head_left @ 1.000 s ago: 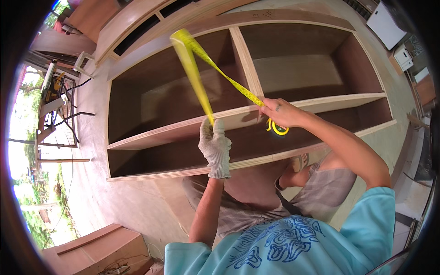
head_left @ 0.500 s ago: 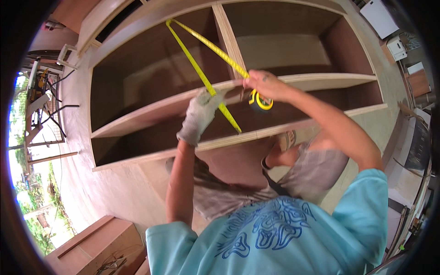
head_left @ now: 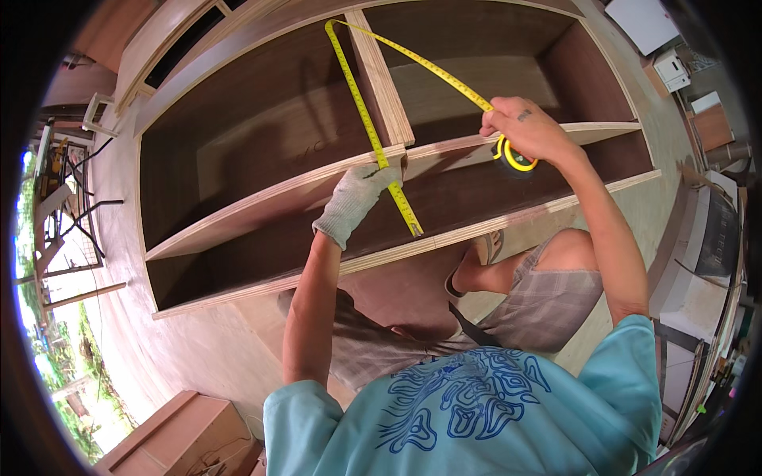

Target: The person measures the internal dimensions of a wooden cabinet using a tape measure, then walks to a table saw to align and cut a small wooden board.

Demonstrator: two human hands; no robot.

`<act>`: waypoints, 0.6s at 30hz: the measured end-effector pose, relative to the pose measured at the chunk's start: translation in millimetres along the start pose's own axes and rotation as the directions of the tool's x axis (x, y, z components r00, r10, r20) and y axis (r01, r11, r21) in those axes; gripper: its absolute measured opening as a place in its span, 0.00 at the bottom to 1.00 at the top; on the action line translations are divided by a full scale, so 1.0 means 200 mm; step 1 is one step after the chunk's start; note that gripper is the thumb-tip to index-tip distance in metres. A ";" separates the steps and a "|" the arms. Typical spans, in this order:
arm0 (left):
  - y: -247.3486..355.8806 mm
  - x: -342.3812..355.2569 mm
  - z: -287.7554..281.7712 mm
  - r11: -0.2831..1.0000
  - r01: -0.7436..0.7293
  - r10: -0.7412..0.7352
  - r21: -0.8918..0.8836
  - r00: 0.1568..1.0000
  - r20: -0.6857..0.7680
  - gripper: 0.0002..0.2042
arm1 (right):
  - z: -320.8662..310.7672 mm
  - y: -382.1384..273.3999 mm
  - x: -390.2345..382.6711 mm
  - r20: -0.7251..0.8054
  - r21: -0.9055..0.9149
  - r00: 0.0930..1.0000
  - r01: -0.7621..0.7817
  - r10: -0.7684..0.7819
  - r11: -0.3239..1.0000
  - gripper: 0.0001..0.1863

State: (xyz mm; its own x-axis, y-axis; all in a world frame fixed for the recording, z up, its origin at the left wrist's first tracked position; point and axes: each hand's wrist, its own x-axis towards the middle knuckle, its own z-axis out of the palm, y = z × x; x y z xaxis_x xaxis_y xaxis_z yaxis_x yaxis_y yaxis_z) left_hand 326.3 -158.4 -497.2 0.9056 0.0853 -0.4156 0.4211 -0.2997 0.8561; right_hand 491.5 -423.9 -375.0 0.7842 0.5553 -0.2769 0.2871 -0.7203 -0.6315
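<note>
A plywood cabinet (head_left: 198,268) lies in front of me, its dark interior split by a long board and an upright divider (head_left: 379,79). My left hand (head_left: 353,198), in a pale knit glove, is closed on the yellow tape blade (head_left: 358,99) at the long board. The blade runs across the cabinet, its metal end near the front edge, and bends sharply by the far edge. My bare right hand (head_left: 525,125) grips the other run of blade, raised over the right compartment; the black-and-yellow tape case (head_left: 517,155) hangs just below it.
Another wooden piece (head_left: 144,59) stands behind. Metal stands with tools (head_left: 59,206) are at the left, a wooden box (head_left: 178,436) at lower left. White objects (head_left: 641,22) and stacked panels (head_left: 698,262) line the right. My crouched legs (head_left: 540,309) are beside the cabinet's front edge.
The blade's bend has shifted right, toward the divider, and its left run has steepened along it. My right hand has moved up and right with the case. My left hand has shifted slightly right.
</note>
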 end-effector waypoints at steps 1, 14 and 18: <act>-0.02 -0.01 0.01 0.996 -0.040 0.039 -0.081 0.999 -0.024 0.17 | 0.00 0.02 -0.01 -0.019 0.014 1.000 0.005 -0.004 1.000 0.16; -0.06 0.08 0.06 0.970 -0.090 0.101 -0.226 0.994 0.037 0.13 | -0.16 0.01 -0.06 -0.071 -0.160 0.991 -0.123 0.113 0.979 0.16; -0.06 0.08 0.06 0.981 -0.013 0.019 -0.194 0.999 0.032 0.14 | -0.16 -0.02 -0.09 -0.064 -0.250 0.995 -0.092 0.079 0.964 0.16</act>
State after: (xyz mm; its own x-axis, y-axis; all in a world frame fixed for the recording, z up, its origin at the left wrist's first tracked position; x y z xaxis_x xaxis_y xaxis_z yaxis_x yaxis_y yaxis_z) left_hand 334.8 -165.5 -517.4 0.9114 0.0493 -0.4087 0.4116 -0.1112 0.9046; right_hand 493.0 -443.3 -344.3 0.8379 0.4693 -0.2787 0.3420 -0.8494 -0.4020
